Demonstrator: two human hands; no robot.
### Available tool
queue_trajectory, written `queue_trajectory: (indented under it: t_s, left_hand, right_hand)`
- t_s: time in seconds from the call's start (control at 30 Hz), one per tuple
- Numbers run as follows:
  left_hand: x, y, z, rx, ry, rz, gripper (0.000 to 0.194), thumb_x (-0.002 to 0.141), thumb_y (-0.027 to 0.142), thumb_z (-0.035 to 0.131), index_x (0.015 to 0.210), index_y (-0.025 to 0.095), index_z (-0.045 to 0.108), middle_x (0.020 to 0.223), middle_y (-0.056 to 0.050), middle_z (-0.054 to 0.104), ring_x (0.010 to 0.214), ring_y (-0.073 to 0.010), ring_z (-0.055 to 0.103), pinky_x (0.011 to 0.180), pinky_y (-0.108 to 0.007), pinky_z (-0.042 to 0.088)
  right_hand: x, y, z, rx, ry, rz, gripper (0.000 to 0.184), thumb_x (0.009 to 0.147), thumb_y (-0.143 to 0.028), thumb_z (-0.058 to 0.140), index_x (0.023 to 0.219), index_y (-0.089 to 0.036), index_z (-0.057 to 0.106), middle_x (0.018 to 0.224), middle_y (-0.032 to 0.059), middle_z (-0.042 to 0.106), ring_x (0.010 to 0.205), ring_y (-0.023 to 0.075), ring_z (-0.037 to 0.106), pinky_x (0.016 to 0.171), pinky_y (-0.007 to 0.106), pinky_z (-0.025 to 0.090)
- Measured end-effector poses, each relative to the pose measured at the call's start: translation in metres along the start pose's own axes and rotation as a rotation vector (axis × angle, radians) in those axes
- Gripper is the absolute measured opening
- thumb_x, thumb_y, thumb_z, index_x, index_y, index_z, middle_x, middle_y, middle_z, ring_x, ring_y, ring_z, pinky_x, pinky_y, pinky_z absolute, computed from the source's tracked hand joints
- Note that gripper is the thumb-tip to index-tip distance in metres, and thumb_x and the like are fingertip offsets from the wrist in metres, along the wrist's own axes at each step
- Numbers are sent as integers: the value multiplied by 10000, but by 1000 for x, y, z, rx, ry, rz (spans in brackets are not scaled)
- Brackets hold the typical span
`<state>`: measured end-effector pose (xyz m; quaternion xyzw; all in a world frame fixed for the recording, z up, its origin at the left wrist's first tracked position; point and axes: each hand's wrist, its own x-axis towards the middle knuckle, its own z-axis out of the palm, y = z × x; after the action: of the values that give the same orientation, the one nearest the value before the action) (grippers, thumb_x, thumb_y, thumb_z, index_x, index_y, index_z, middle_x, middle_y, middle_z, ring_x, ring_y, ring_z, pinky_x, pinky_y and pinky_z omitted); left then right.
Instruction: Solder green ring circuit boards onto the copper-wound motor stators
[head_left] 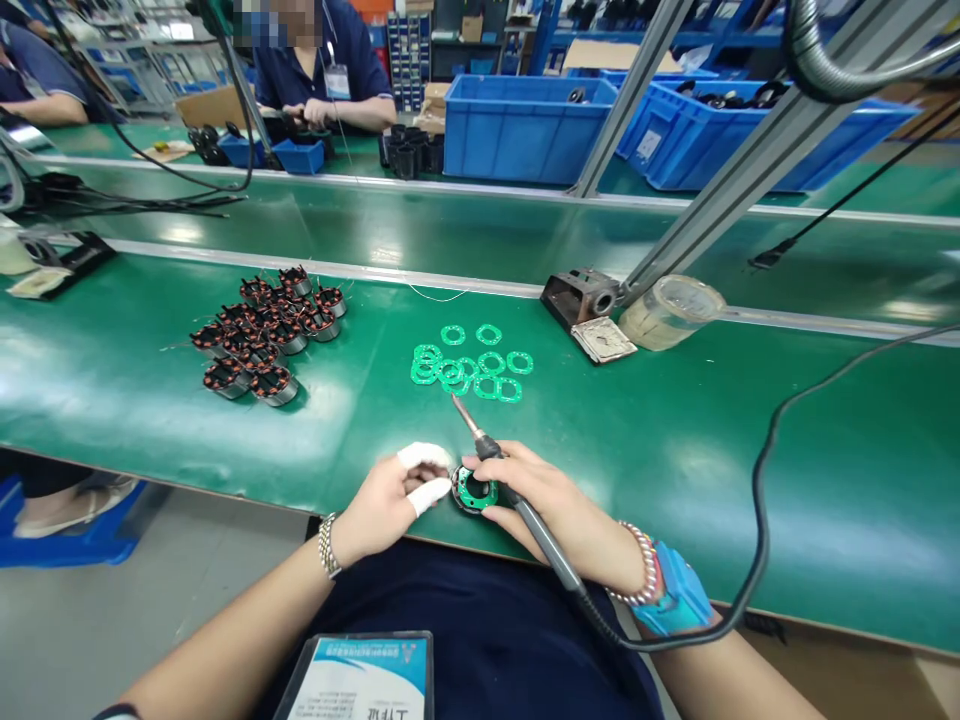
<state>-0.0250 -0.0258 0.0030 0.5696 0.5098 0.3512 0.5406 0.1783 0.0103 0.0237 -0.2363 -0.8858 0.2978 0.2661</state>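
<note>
My right hand [559, 500] is wrapped round a soldering iron [541, 535], its bare tip pointing up and left over the bench. The thumb and fingers of that hand also touch a motor stator [457, 497] with a green ring-shaped circuit board [487, 498] on top. My left hand [397, 495], with white covers on thumb and forefinger, is closed at the stator's left edge. Whether a thin wire lies between those fingertips is too small to tell. Beyond the iron's tip lie several loose green ring boards [489, 363]. Several copper-wound stators [274, 382] stand grouped at the left.
A metal iron holder [581, 292] with a cleaning pad [602, 340] stands beside a cloudy plastic tub [671, 312]. The iron's cable [761, 500] loops on the right. An aluminium post [720, 190] slants above. Across the bench, a person [322, 70] sits near blue bins [525, 130].
</note>
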Motion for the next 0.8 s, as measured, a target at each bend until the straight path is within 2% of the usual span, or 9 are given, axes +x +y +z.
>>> queue_trajectory:
  t_s: [0.1, 0.2, 0.33, 0.47, 0.57, 0.67, 0.8]
  left_hand:
    - [-8, -4, -1, 198, -26, 195, 98, 756, 234, 607, 821, 196, 670, 838, -53, 648, 777, -160, 595, 746, -279, 464]
    - [-10, -2, -1, 227, -29, 228, 92, 761, 248, 609, 776, 204, 689, 807, -52, 655, 754, -161, 598, 725, -273, 463]
    - [-7, 7, 0, 94, -40, 150, 107, 746, 263, 615, 686, 181, 647, 771, -47, 638, 745, -160, 574, 726, -278, 458]
    - [-4, 11, 6, -182, -20, -89, 170, 689, 307, 653, 658, 148, 600, 687, -17, 605, 617, -120, 539, 612, -245, 463]
    - [0, 13, 10, -265, 22, -226, 196, 644, 316, 683, 665, 135, 614, 601, 4, 593, 530, -100, 520, 565, -238, 457]
    - [4, 14, 12, -271, 35, -268, 191, 626, 300, 692, 649, 128, 611, 584, 5, 595, 504, -91, 509, 532, -224, 441]
    - [8, 15, 10, -262, 1, -247, 188, 634, 280, 680, 604, 132, 568, 539, 22, 550, 484, -78, 477, 499, -200, 406]
  right_hand:
    - [-8, -1, 7, -23, 79, 18, 318, 810, -108, 531, 1104, -197, 448, 1022, 87, 602, 993, 197, 540, 827, 351, 510]
    - [-12, -4, 12, -58, 150, 24, 292, 817, -118, 528, 1087, -197, 450, 992, 85, 609, 919, 194, 544, 780, 351, 522]
    - [-12, -9, 20, -110, 211, 52, 268, 820, -125, 518, 1071, -198, 460, 994, 93, 611, 944, 217, 530, 778, 380, 519]
    - [-13, -13, 33, -172, 294, 85, 263, 817, -156, 533, 1072, -192, 479, 968, 106, 612, 931, 234, 538, 771, 406, 519]
    - [-14, -14, 37, -199, 347, 87, 282, 817, -171, 545, 1091, -189, 478, 950, 109, 613, 911, 241, 545, 757, 416, 521]
    - [-11, -14, 34, -174, 352, 80, 321, 809, -177, 566, 1115, -186, 468, 957, 103, 611, 910, 237, 546, 756, 402, 520]
    - [0, -13, 26, -112, 361, 64, 245, 822, -100, 522, 1042, -206, 498, 889, 59, 599, 839, 185, 552, 717, 317, 517]
